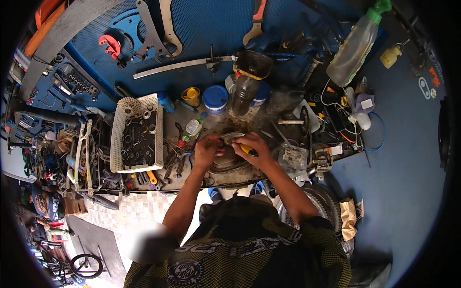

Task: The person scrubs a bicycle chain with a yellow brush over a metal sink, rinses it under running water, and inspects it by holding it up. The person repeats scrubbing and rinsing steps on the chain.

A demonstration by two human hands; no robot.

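Above the cluttered workbench [225, 180], my two hands are close together. My right hand [253, 144] is closed round a hand tool with a yellow and black handle [248, 150]; its working end is hidden by my fingers. My left hand [208, 150] has its fingers curled in a pinch, with a small dark part at its fingertips that is too small to name. A curved, pale metal-looking piece [232, 135] shows just beyond and between the hands. On the bench to the left, a green-and-white bottle [193, 127] lies tilted near my left hand.
A white plastic basket [114, 144] of small metal parts stands left. Behind the hands are a blue tub [215, 99], a yellow cup [191, 96] and a dark bottle [244, 94]. Cables and a hanging spray bottle [349, 56] are right. Tools hang on the blue wall panel [201, 29].
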